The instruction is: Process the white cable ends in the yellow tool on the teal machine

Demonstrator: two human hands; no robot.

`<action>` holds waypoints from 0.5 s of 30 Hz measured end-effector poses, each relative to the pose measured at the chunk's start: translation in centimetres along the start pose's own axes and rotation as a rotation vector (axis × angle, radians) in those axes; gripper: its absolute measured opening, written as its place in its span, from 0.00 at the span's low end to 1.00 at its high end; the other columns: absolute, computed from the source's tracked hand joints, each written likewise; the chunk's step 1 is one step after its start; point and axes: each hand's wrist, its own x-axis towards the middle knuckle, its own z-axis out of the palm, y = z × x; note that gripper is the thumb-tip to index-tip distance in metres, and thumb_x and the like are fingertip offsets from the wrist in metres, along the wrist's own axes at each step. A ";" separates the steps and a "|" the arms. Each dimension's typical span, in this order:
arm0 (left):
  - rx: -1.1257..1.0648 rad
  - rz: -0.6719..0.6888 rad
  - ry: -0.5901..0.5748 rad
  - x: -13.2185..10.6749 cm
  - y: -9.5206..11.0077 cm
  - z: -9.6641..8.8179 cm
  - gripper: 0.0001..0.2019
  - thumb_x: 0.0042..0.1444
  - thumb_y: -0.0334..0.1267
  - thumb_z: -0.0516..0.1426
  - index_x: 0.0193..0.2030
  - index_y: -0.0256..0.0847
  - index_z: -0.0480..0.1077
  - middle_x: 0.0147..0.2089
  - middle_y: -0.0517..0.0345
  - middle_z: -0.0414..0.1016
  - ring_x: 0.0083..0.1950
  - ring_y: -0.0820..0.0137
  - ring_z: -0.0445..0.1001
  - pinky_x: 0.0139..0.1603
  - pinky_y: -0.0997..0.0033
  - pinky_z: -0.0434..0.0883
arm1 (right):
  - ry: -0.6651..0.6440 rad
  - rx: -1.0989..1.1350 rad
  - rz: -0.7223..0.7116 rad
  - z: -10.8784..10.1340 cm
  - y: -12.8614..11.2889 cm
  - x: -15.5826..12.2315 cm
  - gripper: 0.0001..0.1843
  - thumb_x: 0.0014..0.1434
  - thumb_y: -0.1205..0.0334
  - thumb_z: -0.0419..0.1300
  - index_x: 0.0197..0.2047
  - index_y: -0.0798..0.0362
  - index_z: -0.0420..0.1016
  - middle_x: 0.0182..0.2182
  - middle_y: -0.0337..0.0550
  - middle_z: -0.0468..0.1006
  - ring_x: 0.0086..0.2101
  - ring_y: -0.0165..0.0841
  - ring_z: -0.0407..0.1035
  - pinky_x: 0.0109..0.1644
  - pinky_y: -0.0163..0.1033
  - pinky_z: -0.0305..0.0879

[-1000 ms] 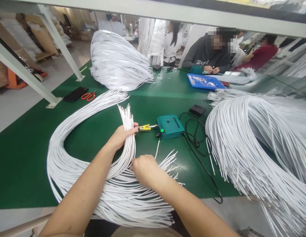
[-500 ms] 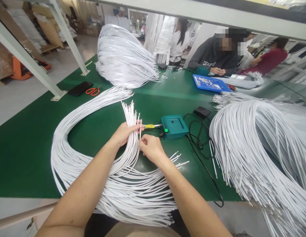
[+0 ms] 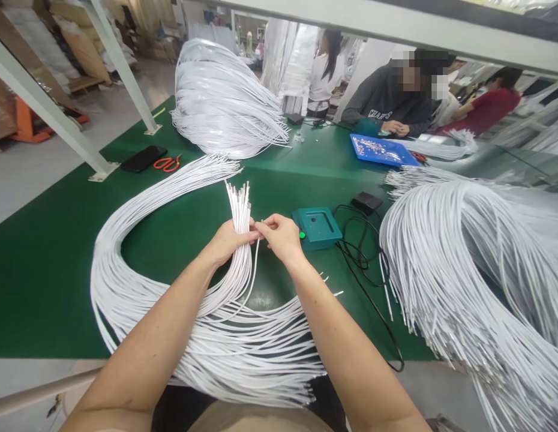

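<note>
My left hand (image 3: 229, 241) is wrapped round an upright bundle of white cables (image 3: 240, 207), whose tipped ends stick up above the fingers. My right hand (image 3: 281, 235) pinches one single white cable (image 3: 255, 267) near its upper end, close against my left thumb. Below the hands, the loose lengths of the cables (image 3: 243, 354) curve across the front of the table. Just right of my right hand sits a teal box (image 3: 321, 241) with a green button, partly covered by the fingers. The yellow-handled tool beside it is hidden by my right hand.
A black cord (image 3: 364, 264) trails right of the box to a black block (image 3: 366, 203). Large white cable piles lie at right (image 3: 432, 252) and back (image 3: 225, 102). Orange-handled scissors (image 3: 166, 164), a phone (image 3: 144, 158) and a blue tray (image 3: 382, 157) rest farther back; a co-worker (image 3: 387, 99) sits opposite.
My right hand has moved up and slightly right, bringing the single cable's end to my left thumb and covering the yellow-handled tool. My left hand keeps hold of the bundle.
</note>
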 end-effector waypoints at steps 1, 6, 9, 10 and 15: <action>0.006 0.004 -0.024 0.0 0.0 0.0 0.16 0.38 0.40 0.66 0.34 0.36 0.71 0.29 0.60 0.72 0.29 0.74 0.68 0.33 0.73 0.65 | 0.000 0.067 0.008 0.2 0.1 0.0 0.11 0.47 0.53 0.61 0.25 0.53 0.71 0.20 0.35 0.73 0.19 0.25 0.63 0.22 0.31 0.61; 0.019 0.005 -0.009 0.1 -0.1 -0.1 0.16 0.37 0.39 0.66 0.32 0.36 0.69 0.28 0.60 0.71 0.29 0.74 0.68 0.33 0.72 0.65 | -0.039 0.410 0.056 0.3 0.0 -0.5 0.10 0.46 0.57 0.60 0.21 0.55 0.69 0.14 0.31 0.64 0.15 0.21 0.54 0.18 0.30 0.56; 0.008 0.004 0.012 0.0 0.0 0.0 0.16 0.39 0.38 0.66 0.33 0.35 0.68 0.30 0.59 0.72 0.29 0.74 0.70 0.33 0.72 0.66 | -0.117 0.658 0.148 0.3 -0.1 -0.8 0.09 0.44 0.58 0.62 0.23 0.56 0.69 0.14 0.30 0.62 0.16 0.21 0.53 0.19 0.29 0.53; 0.005 0.004 0.016 -0.1 0.1 0.0 0.16 0.39 0.38 0.66 0.34 0.35 0.68 0.30 0.59 0.72 0.29 0.74 0.70 0.33 0.72 0.66 | -0.148 0.732 0.184 0.3 -0.1 -0.9 0.09 0.43 0.59 0.62 0.23 0.56 0.69 0.14 0.30 0.61 0.16 0.20 0.52 0.19 0.29 0.52; 0.030 0.025 0.016 -0.4 0.5 0.1 0.15 0.41 0.38 0.65 0.35 0.36 0.67 0.31 0.59 0.72 0.30 0.73 0.72 0.33 0.72 0.67 | -0.212 0.842 0.299 0.4 0.0 -0.4 0.09 0.44 0.59 0.60 0.23 0.55 0.68 0.13 0.27 0.57 0.15 0.20 0.50 0.20 0.29 0.52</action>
